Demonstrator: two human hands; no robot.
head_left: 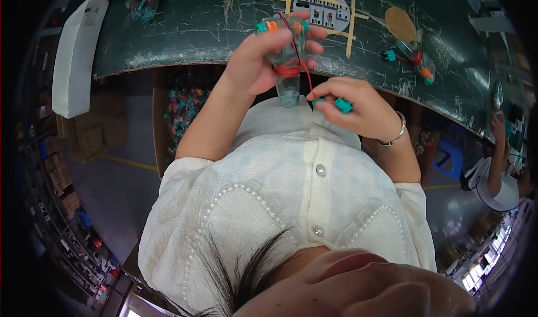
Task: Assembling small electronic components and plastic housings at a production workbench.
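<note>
Left hand (pixel 251 59) raised, fingers (pixel 315 32) partly curled, left forearm (pixel 208 118) slanting inward. Right hand (pixel 363 108) lower, thumb (pixel 334 116) and forefinger (pixel 332 86) pinched close together.

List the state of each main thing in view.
Clear part: held in left hand
Red wire: wrapped around clear part, running to right hand
Green connector: held in right hand
Round board: taped to table
Brown disc: lying flat
Cardboard box: open, containing parts

One gray panel (pixel 341 15), one brown disc (pixel 400 24) and the wearer's two hands (pixel 253 58) (pixel 361 107) show.
</note>
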